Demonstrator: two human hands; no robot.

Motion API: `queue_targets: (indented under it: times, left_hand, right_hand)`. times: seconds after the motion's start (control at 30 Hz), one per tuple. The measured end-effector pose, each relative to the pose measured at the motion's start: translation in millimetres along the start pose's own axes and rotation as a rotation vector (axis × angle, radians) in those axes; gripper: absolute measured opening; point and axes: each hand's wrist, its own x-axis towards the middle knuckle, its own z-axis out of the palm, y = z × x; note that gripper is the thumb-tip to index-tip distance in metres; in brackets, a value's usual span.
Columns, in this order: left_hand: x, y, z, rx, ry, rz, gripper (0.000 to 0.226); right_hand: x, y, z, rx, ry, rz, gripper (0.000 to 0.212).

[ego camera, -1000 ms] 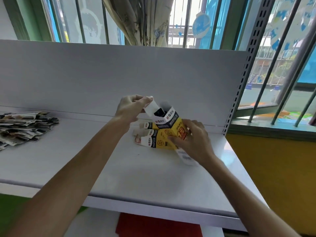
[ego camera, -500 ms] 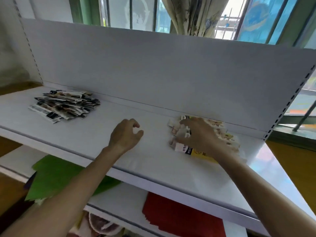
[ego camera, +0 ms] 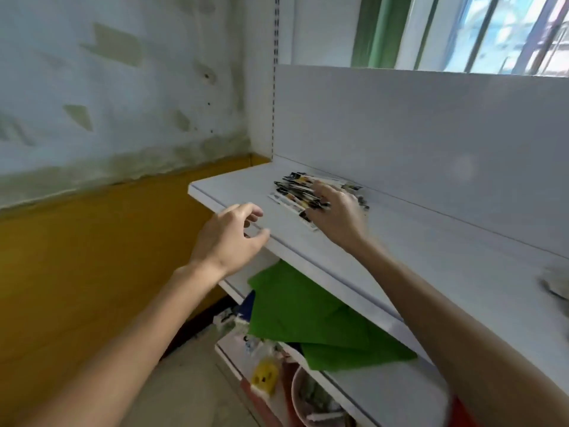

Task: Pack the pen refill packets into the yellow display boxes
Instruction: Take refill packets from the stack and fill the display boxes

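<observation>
The pile of pen refill packets (ego camera: 294, 189) lies on the white shelf (ego camera: 431, 260) near its far left end, close against the white back panel (ego camera: 415, 127). The packets are stacked loosely and fanned, with black, white and yellow print showing.

The right hand (ego camera: 337, 215) lies palm down on the side of the pile nearest the person, at about 4 o'clock from the pile's middle, its fingers (ego camera: 317, 195) reaching over the top packets. The hand is motion-blurred, so it cannot be told whether the fingers pinch a packet or only rest on the stack.

The left hand (ego camera: 229, 238) hovers at about 8 o'clock from the pile, over the front edge of the shelf. Its fingers are loosely curled, thumb pointing toward the pile, and it holds nothing; it is apart from the packets.

Below the shelf, at 6 o'clock from the pile, a green sheet (ego camera: 308, 315) lies on a lower shelf (ego camera: 385, 392), and a small yellow item (ego camera: 264, 375) sits below it among blurred clutter. A barred window (ego camera: 492, 32) shows at 1 o'clock above the back panel.
</observation>
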Motion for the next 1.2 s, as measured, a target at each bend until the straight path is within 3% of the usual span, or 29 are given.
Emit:
queue_targets:
  times: [0.17,0.33,0.73,1.07,1.2]
  left_hand:
    - [-1,-73,-32,0.068,0.004,-0.072,0.029]
    - [19,-114,-30,0.067,-0.047,-0.077,0.031]
    - [173,-135,50,-0.157,-0.203,0.114,0.03]
    - [253,-165,130,-0.315,-0.416,0.105,0.029]
    - [272,-165,147,-0.441,-0.484,0.089,0.023]
  right_hand:
    - [15,-37,79,0.058,-0.107,0.004,0.053]
    - [42,-42,111,0.06,-0.114,0.034,0.053]
    - [155,42,104,-0.006,0.052,0.206,0.039]
    - [177,100,124,-0.413,-0.196,0.32,0.037]
    - [189,94,126,-0.306,-0.033,0.336,0.027]
